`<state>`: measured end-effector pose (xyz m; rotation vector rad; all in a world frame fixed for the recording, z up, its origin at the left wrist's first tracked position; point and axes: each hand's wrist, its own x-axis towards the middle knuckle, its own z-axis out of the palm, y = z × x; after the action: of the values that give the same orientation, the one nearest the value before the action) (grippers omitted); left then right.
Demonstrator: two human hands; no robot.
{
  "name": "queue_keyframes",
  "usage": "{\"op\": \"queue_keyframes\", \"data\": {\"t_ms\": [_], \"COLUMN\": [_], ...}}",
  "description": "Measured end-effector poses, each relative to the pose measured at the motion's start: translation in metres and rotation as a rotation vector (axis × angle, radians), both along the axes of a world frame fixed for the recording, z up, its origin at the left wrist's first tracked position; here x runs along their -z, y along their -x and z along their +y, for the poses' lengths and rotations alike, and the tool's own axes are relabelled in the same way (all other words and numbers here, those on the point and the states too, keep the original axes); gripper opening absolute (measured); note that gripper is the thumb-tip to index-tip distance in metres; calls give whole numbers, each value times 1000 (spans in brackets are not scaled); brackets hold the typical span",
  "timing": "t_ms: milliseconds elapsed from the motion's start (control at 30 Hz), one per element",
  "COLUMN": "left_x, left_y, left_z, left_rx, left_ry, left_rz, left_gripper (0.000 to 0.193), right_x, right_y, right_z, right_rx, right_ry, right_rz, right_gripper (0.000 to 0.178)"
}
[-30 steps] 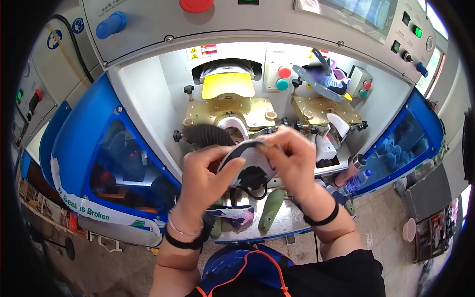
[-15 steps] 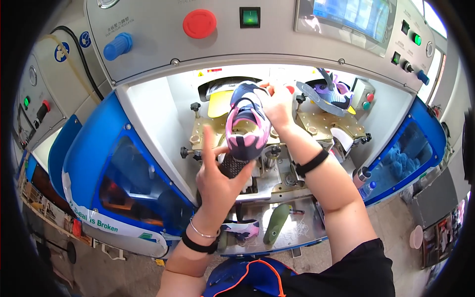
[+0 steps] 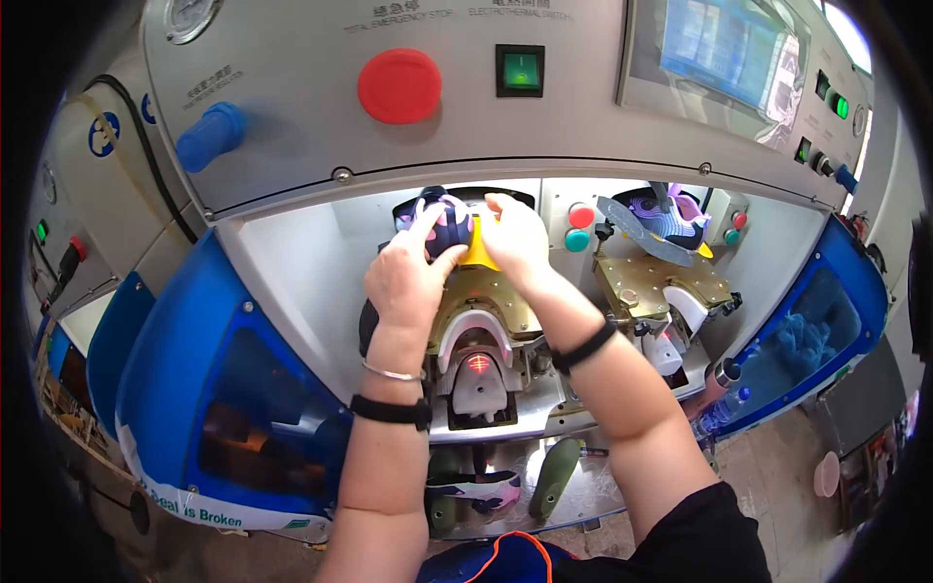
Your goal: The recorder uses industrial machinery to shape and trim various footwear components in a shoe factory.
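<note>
Inside the lit machine bay, a dark blue and pink sneaker (image 3: pixel 453 227) stands at the back of the left station. My left hand (image 3: pixel 406 277) grips it, fingers over one side and thumb on the other; the rest of the shoe is hidden. Just right of it, my right hand (image 3: pixel 517 241) is cupped beside a yellow plate (image 3: pixel 480 250), its visible fingers bent but apart from the thumb. Its far fingers are hidden, and contact with the shoe cannot be made out. Nearer me sits a grey heel mould (image 3: pixel 479 391) with a red light pattern on it, under a brass-coloured plate (image 3: pixel 505 303).
A purple sneaker with a grey strap (image 3: pixel 666 219) rests at the right station. Below, a metal tray (image 3: pixel 603 489) holds a green shoe last (image 3: pixel 556 476) and a pink-and-black shoe upper (image 3: pixel 496 491). A bottle (image 3: pixel 727 408) stands at right. The control panel (image 3: pixel 292 97) overhangs the bay.
The sneaker has moved away from me, deeper into the left station. My left hand went forward with it, its palm now turned down. The heel mould has come into sight, and the view has shifted.
</note>
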<state>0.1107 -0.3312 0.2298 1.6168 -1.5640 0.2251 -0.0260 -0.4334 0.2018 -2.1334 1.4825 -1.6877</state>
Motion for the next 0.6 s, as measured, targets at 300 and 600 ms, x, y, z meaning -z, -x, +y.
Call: {"op": "queue_keyframes", "data": {"t_ms": [300,600], "left_x": [-21,-30], "left_y": [-4,14], "left_z": [-25,-39], "left_rx": [164,-3], "left_ry": [-233,-276], "left_rz": [-96,-392], "left_gripper": [58,54], "right_x": [34,54], "right_y": [104,120], "right_z": [84,75], "right_rx": [59,14], "right_ry": [131,36], "right_rz": [348,428], "right_gripper": [31,36]}}
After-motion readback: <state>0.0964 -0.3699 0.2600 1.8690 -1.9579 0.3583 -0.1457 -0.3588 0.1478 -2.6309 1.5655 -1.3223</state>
